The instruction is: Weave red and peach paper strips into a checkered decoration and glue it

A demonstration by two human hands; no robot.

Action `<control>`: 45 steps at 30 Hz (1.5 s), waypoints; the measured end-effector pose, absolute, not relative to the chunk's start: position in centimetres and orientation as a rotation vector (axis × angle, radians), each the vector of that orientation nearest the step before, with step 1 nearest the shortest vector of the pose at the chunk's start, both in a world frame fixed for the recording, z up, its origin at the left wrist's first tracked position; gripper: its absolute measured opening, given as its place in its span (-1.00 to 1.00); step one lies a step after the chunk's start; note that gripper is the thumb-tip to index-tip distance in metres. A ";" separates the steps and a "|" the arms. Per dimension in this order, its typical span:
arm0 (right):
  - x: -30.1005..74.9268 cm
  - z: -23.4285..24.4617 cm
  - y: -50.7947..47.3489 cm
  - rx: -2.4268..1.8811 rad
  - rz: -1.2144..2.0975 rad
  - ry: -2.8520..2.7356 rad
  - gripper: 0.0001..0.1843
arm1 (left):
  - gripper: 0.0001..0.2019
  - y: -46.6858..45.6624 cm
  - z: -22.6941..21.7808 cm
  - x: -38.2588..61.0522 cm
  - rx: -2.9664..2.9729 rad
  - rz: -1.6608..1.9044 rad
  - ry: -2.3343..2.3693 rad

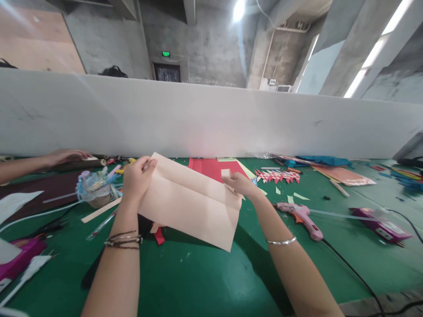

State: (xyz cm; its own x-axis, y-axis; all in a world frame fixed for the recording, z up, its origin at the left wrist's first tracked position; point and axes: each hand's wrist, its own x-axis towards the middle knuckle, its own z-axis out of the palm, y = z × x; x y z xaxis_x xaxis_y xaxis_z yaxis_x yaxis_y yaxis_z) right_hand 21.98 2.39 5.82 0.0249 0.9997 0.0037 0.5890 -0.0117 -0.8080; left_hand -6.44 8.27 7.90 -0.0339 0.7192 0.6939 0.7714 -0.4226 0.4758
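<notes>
I hold a creased, pale peach sheet of paper (pixel 191 204) above the green table (pixel 205 277). My left hand (pixel 136 178) pinches the sheet's upper left edge, thumb on top. The sheet's right corner is gripped by my right hand (pixel 240 183), fingers closed on it. The sheet tilts down toward me, its lower corner hanging free. A red paper sheet (pixel 214 168) lies flat on the table just behind it.
A pink glue gun (pixel 302 215) with a cord lies right of my right arm. A plastic cup (pixel 95 190) of tools stands at left. Another person's hand (pixel 64 156) rests at far left. Red-and-white paper scraps (pixel 277 176) and coloured cardboard lie at back right.
</notes>
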 end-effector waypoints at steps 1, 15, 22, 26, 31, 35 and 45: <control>22.1 5.7 2.5 -1.670 0.825 -1.627 -0.55 | -0.76 8.3 7.9 -6.5 -2.137 -1.487 -1.661; 22.8 6.2 2.2 -1.717 0.782 -1.809 -0.47 | -0.76 8.5 7.7 -6.9 -2.098 -1.497 -1.719; 23.3 5.9 2.6 -1.622 0.771 -1.813 -0.50 | -0.79 8.2 8.0 -6.9 -2.106 -1.522 -1.712; 23.9 5.8 2.7 -1.612 0.763 -1.792 -0.50 | -0.79 8.4 7.8 -7.2 -2.058 -1.554 -1.670; 24.1 6.3 2.3 -1.593 0.732 -1.761 -0.53 | -0.81 8.4 7.7 -7.4 -2.021 -1.551 -1.696; 23.6 6.8 1.6 -1.603 0.827 -1.837 -0.44 | -0.83 8.2 7.9 -7.4 -2.049 -1.542 -1.716; 23.8 6.2 2.2 -1.678 0.785 -1.842 -0.50 | -0.82 8.0 8.1 -7.3 -2.038 -1.519 -1.731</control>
